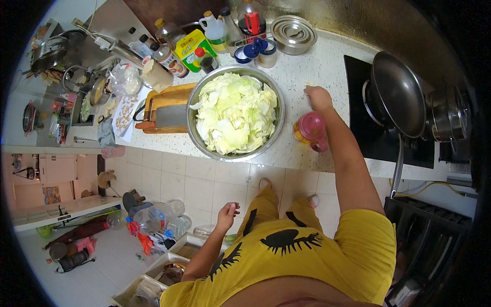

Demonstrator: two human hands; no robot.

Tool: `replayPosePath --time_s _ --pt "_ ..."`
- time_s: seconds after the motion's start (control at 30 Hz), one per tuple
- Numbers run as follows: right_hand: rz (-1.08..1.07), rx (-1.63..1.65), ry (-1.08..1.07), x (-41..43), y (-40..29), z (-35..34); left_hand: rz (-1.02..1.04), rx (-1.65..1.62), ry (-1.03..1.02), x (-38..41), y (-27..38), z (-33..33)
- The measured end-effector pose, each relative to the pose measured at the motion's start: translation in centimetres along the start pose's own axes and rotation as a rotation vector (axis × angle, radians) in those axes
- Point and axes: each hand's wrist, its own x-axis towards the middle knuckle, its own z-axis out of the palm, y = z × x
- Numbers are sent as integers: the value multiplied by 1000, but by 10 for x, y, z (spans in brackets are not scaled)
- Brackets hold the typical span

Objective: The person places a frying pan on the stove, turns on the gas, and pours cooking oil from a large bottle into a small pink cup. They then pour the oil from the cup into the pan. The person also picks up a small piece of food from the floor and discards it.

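My right hand [319, 98] reaches over the speckled countertop [295, 82], fingertips by a small pale bit on its surface; whether it pinches anything cannot be told. Just below that hand stands a cup with a pink lid [311, 125]. My left hand [228, 215] hangs over the floor in front of my body, fingers loosely curled, with nothing seen in it. A large steel bowl [282, 126] full of torn cabbage leaves [236, 115] sits near the counter's front edge. Left of it, a cleaver [171, 116] lies on a wooden cutting board [174, 93], its blade running to the bowl.
A wok [397, 96] rests tilted on the black cooktop [355, 99], its handle past the counter edge. Seasoning jars [267, 57], bottles [230, 34] and a lidded steel pot [294, 35] line the counter's back. Large plastic bottles [149, 219] stand on the floor at left.
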Motion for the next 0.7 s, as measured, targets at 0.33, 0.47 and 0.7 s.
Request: replayPosePath --time_s 0.33,0.47,0.7 --pt "807 1267 581 -206 -56 -38 318 250 -204 13 58 45" --pt "912 1456 232 -352 -125 -15 463 318 -374 -9 75 117" --pt "1144 1872 314 -478 -154 28 556 564 -774 -66 41 228"
